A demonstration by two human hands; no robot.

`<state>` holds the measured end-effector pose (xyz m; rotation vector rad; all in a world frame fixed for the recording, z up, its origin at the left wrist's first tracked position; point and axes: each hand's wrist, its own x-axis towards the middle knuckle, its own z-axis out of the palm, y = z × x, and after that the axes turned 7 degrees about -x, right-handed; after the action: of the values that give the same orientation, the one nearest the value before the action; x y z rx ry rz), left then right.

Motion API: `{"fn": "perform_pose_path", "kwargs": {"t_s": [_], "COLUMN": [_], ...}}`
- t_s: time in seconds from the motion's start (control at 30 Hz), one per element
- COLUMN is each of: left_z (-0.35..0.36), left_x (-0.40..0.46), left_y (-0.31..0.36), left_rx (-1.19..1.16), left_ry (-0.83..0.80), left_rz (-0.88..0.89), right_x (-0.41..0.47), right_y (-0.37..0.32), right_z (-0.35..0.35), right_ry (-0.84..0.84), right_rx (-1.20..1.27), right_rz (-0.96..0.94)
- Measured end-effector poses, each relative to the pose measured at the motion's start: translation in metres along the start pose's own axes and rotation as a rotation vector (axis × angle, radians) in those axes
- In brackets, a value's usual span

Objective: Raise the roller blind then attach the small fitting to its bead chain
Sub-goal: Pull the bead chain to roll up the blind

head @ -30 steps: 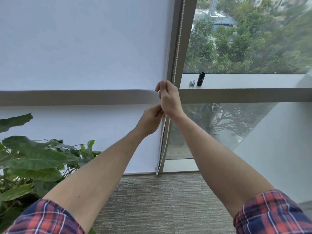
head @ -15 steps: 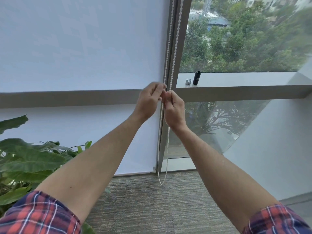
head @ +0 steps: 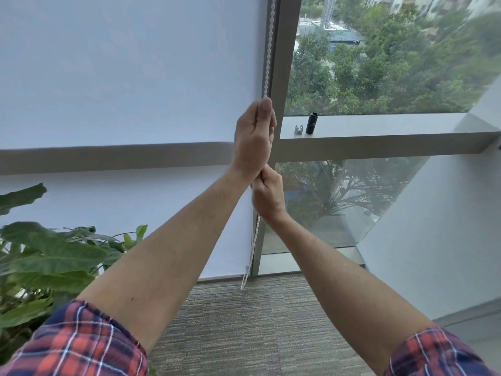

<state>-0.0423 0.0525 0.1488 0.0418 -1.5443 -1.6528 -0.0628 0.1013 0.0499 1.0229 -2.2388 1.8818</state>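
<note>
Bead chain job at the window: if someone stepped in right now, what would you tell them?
Left hand: gripping the bead chain high up, beside the window frame.
Right hand: gripping the same chain just below the left wrist.
The chain's loop hangs down to near the carpet.
Roller blind: still fully down, its bottom edge near the floor.
Small silver fitting: untouched on the window ledge, beside a black cylinder.
Done: chain in hand.
Left: pull the chain until the blind is raised, then pick up the fitting and attach it to the chain.
</note>
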Motion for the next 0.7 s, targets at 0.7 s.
{"fn": "perform_pose_path", "kwargs": {"t_s": [0.7], "left_z": [-0.02], "left_x": [-0.036], "left_y": [-0.037], "left_rx": [0.094], "left_ry": [0.046], "left_rz": [-0.035], "right_x": [0.029], "right_y": [-0.051], "right_z": [-0.027], "right_ry": [0.001], "right_rx": [0.286], "right_rz": [0.096]}}
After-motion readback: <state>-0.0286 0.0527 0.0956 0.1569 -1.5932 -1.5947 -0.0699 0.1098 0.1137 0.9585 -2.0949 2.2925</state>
